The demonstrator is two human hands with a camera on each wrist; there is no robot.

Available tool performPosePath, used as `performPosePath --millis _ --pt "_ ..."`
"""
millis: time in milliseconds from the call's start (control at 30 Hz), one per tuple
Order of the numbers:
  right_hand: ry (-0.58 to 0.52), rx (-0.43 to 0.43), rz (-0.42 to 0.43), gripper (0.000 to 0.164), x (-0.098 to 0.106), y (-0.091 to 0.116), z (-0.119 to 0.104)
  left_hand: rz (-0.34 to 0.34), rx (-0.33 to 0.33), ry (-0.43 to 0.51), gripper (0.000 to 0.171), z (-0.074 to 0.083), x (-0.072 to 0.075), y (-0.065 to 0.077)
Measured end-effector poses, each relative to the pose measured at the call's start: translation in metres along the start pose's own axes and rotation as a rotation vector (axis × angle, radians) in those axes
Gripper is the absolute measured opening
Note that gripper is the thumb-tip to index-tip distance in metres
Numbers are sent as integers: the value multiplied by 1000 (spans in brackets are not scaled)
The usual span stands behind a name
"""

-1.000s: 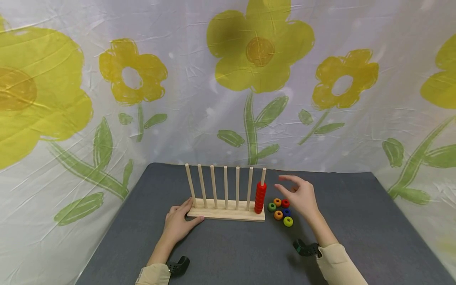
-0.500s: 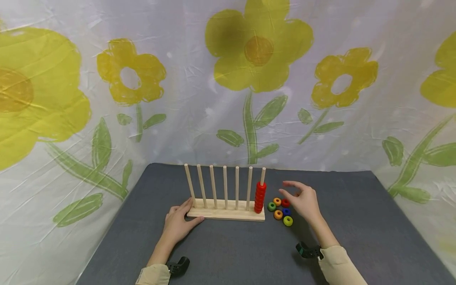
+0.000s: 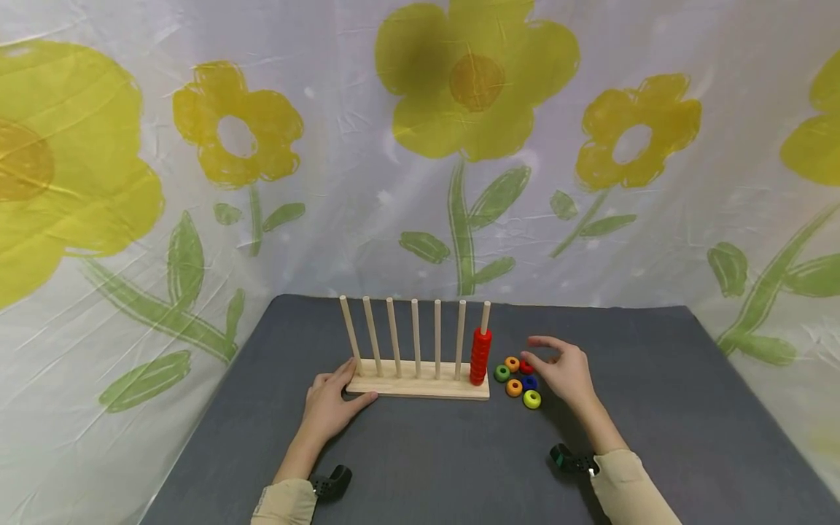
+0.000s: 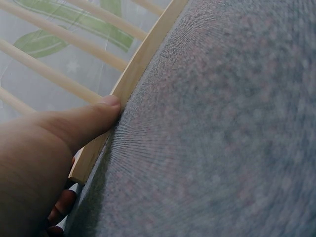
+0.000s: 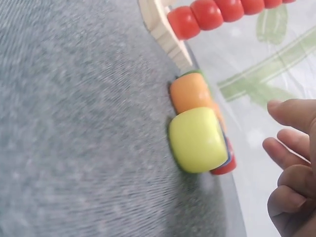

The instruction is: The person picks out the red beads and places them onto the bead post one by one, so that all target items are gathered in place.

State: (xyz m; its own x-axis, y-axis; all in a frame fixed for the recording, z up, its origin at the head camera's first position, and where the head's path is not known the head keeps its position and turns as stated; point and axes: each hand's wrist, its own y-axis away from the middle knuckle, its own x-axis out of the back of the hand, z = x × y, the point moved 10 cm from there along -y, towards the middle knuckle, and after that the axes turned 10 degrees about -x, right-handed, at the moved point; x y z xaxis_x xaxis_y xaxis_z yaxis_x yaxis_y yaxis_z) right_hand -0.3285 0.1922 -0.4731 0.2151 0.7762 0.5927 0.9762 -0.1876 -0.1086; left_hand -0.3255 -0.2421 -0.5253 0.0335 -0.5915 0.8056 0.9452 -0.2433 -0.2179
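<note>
A wooden bead stand (image 3: 420,389) with several upright pegs stands on the dark cloth. Its rightmost peg carries a stack of red beads (image 3: 480,357). At the stand's left end, my left hand (image 3: 328,408) holds the base, with the thumb (image 4: 98,116) against the front edge and the other fingers round the end, partly hidden. My right hand (image 3: 566,373) hovers above and right of a loose bead cluster, thumb and forefinger apart with nothing between them. Closest to its fingertips lies a red bead (image 3: 526,367). The yellow-green bead (image 5: 197,140) is foremost.
Beside the red bead lie a blue bead (image 3: 529,383), a green bead (image 3: 502,373), an orange bead (image 3: 512,364) and a nearer orange bead (image 3: 514,388). A flower-printed cloth (image 3: 341,233) hangs behind the table (image 3: 420,467).
My right hand has moved right and lowered toward the loose beads, away from the red stack. My left hand has stayed on the base. The head view has tilted slightly.
</note>
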Motion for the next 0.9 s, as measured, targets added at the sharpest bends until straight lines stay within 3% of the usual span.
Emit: performPosePath --millis 467,900 --pt "34 -80 -41 38 -11 2 22 -6 7 -6 86 1 1 -1" --pt "59 -69 -38 37 -13 2 33 0 1 -6 86 4 3 1"
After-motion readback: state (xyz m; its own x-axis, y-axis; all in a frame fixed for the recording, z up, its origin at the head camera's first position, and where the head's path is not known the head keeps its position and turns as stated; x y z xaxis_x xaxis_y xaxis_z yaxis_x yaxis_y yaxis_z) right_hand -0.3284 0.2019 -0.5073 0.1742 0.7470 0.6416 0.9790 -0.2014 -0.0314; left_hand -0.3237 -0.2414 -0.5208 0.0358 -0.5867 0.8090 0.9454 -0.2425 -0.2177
